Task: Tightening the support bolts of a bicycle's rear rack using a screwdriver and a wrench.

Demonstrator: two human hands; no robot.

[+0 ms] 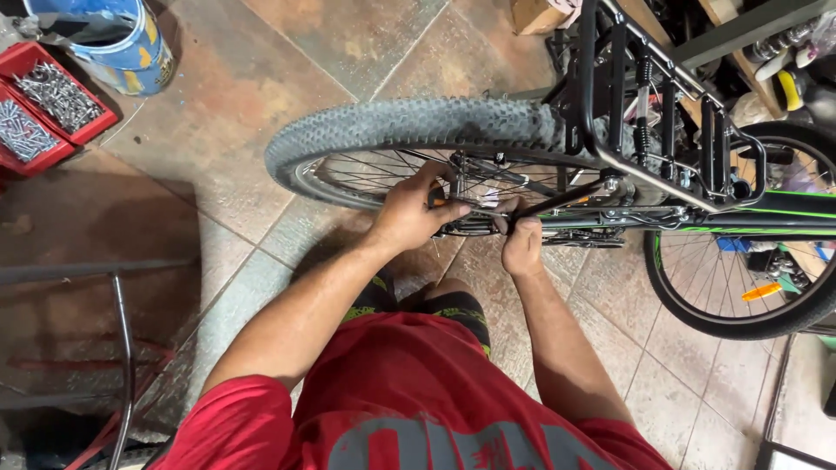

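Observation:
A bicycle's rear wheel (409,122) with a knobby grey tyre stands in front of me, under a black rear rack (649,113). My left hand (414,209) is at the wheel's hub area, fingers closed around an orange-handled tool (435,198) that is mostly hidden by the hand. My right hand (522,244) grips a thin black stay (566,197) that runs from the rack toward the axle. Both hands sit close together beside the spokes and the small metal parts near the hub.
Red trays (39,113) of screws and a blue bucket (122,43) sit at the top left. A second wheel (740,261) stands at the right. A metal frame (122,348) is at the lower left. The floor is tiled.

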